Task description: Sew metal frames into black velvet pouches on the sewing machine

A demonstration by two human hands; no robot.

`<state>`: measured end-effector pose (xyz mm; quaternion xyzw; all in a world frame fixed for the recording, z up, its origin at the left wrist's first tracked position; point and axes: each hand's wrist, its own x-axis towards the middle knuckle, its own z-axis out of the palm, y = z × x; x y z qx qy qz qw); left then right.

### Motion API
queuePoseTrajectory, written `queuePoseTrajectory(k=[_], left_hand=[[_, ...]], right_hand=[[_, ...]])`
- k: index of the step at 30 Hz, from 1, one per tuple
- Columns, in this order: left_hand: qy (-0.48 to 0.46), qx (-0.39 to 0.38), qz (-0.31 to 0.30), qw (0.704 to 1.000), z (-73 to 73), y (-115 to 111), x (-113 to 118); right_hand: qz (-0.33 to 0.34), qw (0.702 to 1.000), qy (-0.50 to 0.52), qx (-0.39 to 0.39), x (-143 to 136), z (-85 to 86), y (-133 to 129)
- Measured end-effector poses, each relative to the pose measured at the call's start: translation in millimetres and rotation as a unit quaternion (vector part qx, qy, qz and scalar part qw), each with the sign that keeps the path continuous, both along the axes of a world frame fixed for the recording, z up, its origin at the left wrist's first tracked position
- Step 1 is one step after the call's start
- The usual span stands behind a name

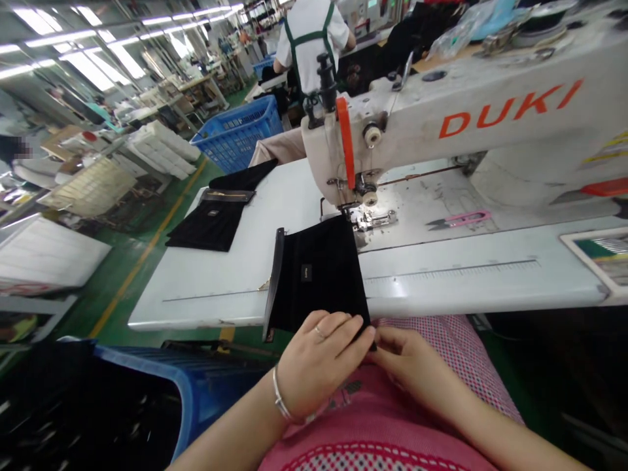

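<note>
A black fabric piece [318, 275] with a small dark label [307, 273] lies on the white sewing table, overhanging its front edge. A stiff dark strip, with what looks like a gold zipper pull beside it, runs along the piece's left side. My left hand [326, 356], with a ring and a bracelet, bends its fingers over the near right corner. At that same corner, the fingertips of my right hand [409, 360] pinch the edge. The far corner reaches the needle area of the white sewing machine [510, 111]; whether it is under the presser foot, I cannot tell.
Pink thread snips [461, 220] lie on the machine bed. Another black piece with a zipper [210, 222] rests on the table's left. A blue bin [186, 386] holding dark items stands at lower left. Beyond are a blue crate [240, 134] and a person [311, 39].
</note>
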<state>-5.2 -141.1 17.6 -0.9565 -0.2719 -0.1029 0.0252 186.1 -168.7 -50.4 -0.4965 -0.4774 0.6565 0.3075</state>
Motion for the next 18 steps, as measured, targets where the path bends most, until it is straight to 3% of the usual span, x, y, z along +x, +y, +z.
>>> queuePoseTrajectory(k=[2,7,18], left_hand=[[-0.034,-0.024,-0.015,0.999,-6.7,4,3],[-0.134,-0.068,0.014,0.989,-9.6,3,-4],[-0.134,-0.069,0.040,0.988,-28.0,-6,-4]], right_hand=[[-0.003,1.000,0.009,-0.010,2,0.0,-2],[0.011,0.999,0.018,-0.045,6,3.7,-2],[0.014,0.997,0.045,-0.054,6,12.8,0]])
